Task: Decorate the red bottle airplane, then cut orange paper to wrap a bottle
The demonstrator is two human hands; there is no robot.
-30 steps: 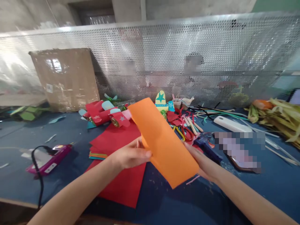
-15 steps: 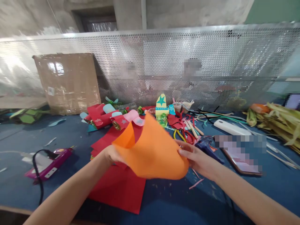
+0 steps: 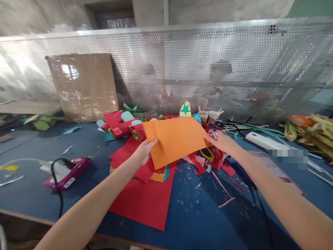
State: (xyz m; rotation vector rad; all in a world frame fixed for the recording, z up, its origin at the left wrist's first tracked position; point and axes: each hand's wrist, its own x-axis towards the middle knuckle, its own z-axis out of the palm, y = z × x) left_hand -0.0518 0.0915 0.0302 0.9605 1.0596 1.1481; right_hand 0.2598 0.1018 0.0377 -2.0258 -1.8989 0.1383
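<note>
A sheet of orange paper (image 3: 179,140) is stretched between my hands above the table, its left end slightly creased. My left hand (image 3: 145,151) pinches its left edge, thumb on top. At the right corner, my right hand (image 3: 221,141) has closed fingers on the paper; a small silvery object shows by those fingers, its kind unclear. Beneath lie red paper sheets (image 3: 143,205) and a stack with orange, yellow and blue edges (image 3: 160,175). Yellow-handled scissors or pliers (image 3: 208,153) lie partly hidden below my right hand. Red paper rolls (image 3: 122,128) sit behind my left hand.
A purple power strip (image 3: 69,175) with a black cable lies at left. Cardboard (image 3: 85,86) leans on the perforated metal screen (image 3: 182,52), with people behind it. A phone (image 3: 275,172), a white glue-gun-like tool (image 3: 267,141) and corn husks (image 3: 312,135) are at right. Paper scraps litter the table.
The orange paper has gone from curled to spread nearly flat. My left hand has moved right and up, and my right hand up. The view has shifted slightly.
</note>
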